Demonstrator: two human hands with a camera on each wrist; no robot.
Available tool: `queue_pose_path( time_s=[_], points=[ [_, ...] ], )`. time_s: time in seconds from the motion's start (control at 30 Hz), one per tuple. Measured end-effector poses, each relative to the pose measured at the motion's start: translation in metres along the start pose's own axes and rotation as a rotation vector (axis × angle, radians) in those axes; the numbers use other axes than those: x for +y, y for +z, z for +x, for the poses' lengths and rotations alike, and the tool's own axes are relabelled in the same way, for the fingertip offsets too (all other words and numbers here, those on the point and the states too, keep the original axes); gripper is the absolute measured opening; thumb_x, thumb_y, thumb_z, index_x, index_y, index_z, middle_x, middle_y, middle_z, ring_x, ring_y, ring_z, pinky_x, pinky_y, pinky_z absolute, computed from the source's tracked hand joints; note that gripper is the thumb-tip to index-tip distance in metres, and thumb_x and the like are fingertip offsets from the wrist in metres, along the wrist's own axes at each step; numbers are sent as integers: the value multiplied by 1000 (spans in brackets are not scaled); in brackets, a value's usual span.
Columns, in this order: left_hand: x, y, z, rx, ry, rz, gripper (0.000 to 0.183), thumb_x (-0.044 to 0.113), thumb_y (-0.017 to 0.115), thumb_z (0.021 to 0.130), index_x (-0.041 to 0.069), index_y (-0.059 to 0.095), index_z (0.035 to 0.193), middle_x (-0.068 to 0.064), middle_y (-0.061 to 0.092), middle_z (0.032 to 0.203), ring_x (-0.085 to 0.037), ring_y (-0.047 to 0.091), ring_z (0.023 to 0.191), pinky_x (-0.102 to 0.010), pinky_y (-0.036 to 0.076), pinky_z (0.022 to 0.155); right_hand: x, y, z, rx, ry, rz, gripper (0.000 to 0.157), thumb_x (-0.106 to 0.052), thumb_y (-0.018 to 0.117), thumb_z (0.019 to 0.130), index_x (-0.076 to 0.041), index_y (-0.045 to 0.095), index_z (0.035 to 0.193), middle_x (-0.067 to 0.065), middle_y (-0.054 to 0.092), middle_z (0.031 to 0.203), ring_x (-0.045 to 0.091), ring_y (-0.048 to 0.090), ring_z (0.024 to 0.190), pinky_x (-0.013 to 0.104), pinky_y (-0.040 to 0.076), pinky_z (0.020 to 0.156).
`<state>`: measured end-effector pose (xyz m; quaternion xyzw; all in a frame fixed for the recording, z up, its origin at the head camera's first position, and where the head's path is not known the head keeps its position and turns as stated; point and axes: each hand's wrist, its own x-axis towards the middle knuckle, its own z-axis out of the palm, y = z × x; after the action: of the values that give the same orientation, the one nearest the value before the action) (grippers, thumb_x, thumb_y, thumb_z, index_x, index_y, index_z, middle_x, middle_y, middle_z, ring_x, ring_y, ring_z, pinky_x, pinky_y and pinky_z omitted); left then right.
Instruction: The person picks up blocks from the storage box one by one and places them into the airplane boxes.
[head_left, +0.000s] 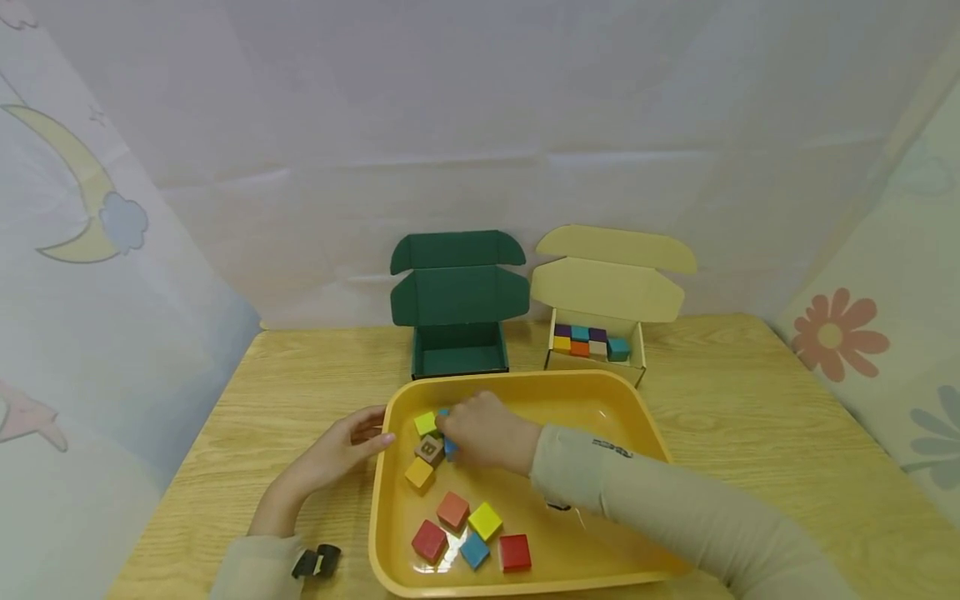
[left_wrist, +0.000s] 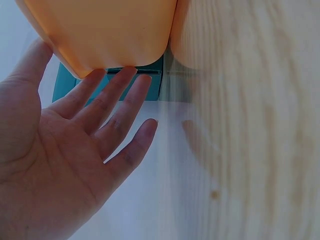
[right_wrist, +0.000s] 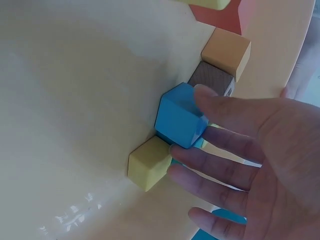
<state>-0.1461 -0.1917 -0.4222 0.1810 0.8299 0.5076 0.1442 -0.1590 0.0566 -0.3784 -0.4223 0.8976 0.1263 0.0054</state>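
Note:
In the head view my right hand (head_left: 491, 432) is down inside the yellow tray (head_left: 379, 508), over its left part. Seen from the right wrist, the thumb and fingers pinch a blue cube (right_wrist: 180, 116), and a teal-blue block lies partly hidden beneath it. Around it are a yellow-green cube (head_left: 426, 424), a wooden letter cube (head_left: 430, 451) marked B and an orange-yellow cube (head_left: 420, 474). My left hand (head_left: 341, 450) is at the tray's left side, thumb at the rim and extended fingers against the outer wall (left_wrist: 110, 35).
Toward the tray's front lie a coral cube (head_left: 453, 511), a yellow cube (head_left: 486, 521), a blue cube (head_left: 475, 551) and two red cubes (head_left: 515, 553). Behind the tray stand a green box (head_left: 460, 296) and a cream box (head_left: 611, 287) holding several coloured cubes, both with lids raised.

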Motion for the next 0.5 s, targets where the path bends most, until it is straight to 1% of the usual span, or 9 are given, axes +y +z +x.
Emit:
queue_pose_path(
  time_s=[0.17, 0.33, 0.5],
  points=[
    [-4, 0, 0, 9, 1, 21, 55, 27, 60, 101, -4, 45, 143, -22, 53, 138, -37, 56, 120, -54, 45, 102, 0, 1, 1, 16, -14, -11, 25, -34, 75, 90, -20, 70, 109, -5, 71, 86, 9, 57, 68, 22, 43, 58],
    [-5, 1, 1, 12, -16, 21, 54, 28, 60, 101, -2, 46, 144, -20, 54, 138, -37, 55, 121, -53, 44, 102, 1, 2, 0, 28, -23, -13, 23, -36, 76, 88, -20, 71, 104, -6, 70, 84, 9, 55, 67, 21, 40, 57],
    [-4, 2, 2, 17, -40, 12, 55, 29, 61, 100, 0, 45, 144, -19, 53, 140, -36, 54, 123, -53, 44, 104, 0, 0, -2, 3, -14, 4, 25, -38, 76, 88, -19, 73, 103, -6, 69, 84, 10, 53, 67, 22, 41, 59]
  ],
)
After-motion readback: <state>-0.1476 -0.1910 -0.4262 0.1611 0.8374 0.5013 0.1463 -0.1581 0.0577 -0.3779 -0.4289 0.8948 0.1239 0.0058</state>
